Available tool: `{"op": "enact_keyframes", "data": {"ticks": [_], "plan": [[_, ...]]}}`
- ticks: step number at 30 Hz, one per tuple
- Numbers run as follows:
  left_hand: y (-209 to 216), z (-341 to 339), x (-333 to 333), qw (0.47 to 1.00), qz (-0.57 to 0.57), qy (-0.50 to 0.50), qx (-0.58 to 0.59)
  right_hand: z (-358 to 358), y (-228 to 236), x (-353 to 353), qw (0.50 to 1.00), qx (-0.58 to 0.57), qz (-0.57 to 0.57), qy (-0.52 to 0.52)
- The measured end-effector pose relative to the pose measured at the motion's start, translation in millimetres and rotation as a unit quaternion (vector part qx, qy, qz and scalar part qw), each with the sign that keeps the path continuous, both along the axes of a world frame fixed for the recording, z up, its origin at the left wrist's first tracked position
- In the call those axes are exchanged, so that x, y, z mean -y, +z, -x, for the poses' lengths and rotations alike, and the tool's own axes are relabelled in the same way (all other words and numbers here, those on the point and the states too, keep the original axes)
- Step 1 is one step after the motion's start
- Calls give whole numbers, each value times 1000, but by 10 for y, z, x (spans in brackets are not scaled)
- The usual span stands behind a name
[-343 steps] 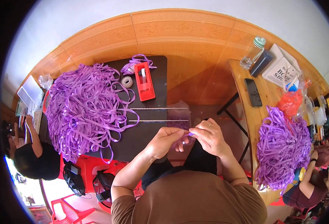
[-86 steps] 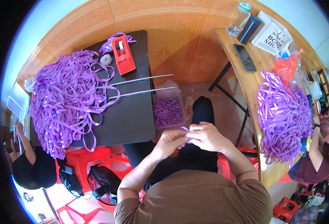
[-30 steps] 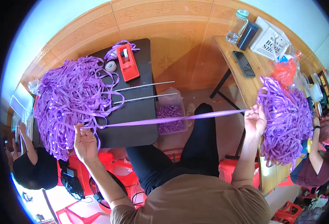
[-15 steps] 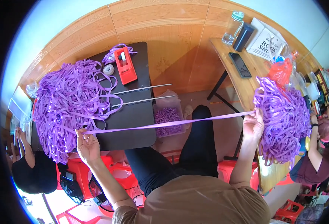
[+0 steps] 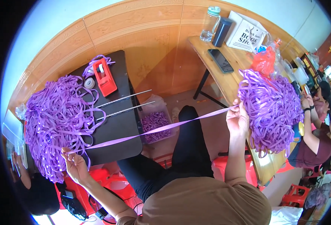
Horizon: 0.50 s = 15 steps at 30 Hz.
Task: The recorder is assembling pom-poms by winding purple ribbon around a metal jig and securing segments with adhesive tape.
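Observation:
A long flat purple ribbon [image 5: 115,141] is stretched across in front of me, slanting up toward the right with a slight twist in it. My left hand [image 5: 75,167] pinches it beside a big tangled heap of purple ribbon [image 5: 53,120] on the dark table [image 5: 116,146]. At the other end, my right hand [image 5: 237,118] grips it between thumb and fingers, close to a second ribbon heap [image 5: 272,112] on the wooden table [image 5: 205,50]. Two thin metal rods [image 5: 124,98] lie on the dark table, poking past its right edge.
A red tape dispenser [image 5: 105,80] and a tape roll [image 5: 89,83] lie behind the rods. Between the tables stands a plastic bin [image 5: 150,107] of short purple pieces. A phone [image 5: 221,60], water bottle [image 5: 210,24], dark tumbler [image 5: 222,32] and white bag [image 5: 245,32] occupy the wooden table. People sit either side.
The whole view has shifted and tilted. My left hand sits lower in it and my right hand a little further left, so the ribbon slants more. Both hands keep their hold.

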<state>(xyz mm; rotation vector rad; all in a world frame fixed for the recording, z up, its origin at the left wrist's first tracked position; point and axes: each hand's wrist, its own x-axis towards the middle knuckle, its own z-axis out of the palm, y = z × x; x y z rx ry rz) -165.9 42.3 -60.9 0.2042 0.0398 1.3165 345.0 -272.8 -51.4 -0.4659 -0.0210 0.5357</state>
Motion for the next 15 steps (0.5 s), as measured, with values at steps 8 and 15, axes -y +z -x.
{"op": "enact_keyframes", "data": {"ticks": [8,15], "plan": [[-21,28,14,999,-42,-2,-3,-32,-61,52,993,25,-91,68],[-101,174,-46,999,-31,3,-40,-51,-138,61,980,92,-142,102]]}}
